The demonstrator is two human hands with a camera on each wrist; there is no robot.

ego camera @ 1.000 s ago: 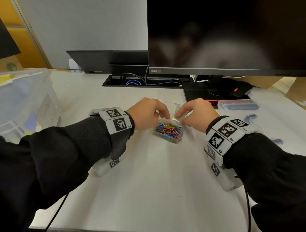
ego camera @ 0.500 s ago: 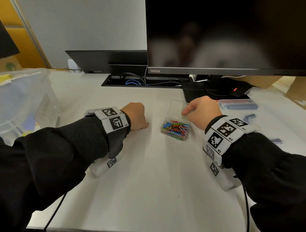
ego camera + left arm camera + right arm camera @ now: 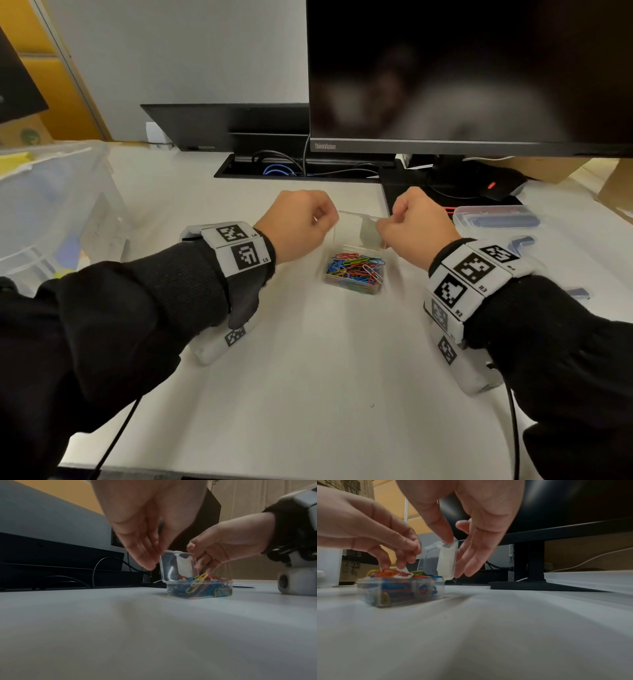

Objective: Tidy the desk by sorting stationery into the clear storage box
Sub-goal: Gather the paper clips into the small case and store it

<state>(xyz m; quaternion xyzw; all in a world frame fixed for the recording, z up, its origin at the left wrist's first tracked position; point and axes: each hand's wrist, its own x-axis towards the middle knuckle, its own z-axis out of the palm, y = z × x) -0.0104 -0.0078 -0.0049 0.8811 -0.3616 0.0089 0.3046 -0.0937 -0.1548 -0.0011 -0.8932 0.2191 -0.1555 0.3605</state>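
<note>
I see left hand (image 3: 298,222) and right hand (image 3: 416,224) both pinching upright lid (image 3: 178,564) of paperclip case (image 3: 354,274) on desk (image 3: 308,377).

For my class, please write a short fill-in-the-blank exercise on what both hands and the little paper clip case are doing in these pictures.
1. The small clear case on the desk holds coloured paper ____.
2. The hinged lid of the case stands ____, not closed.
3. The right hand pinches the ____ of the case.
4. The monitor behind the hands has a ____ screen.

Missing words: clips; open; lid; dark
</note>
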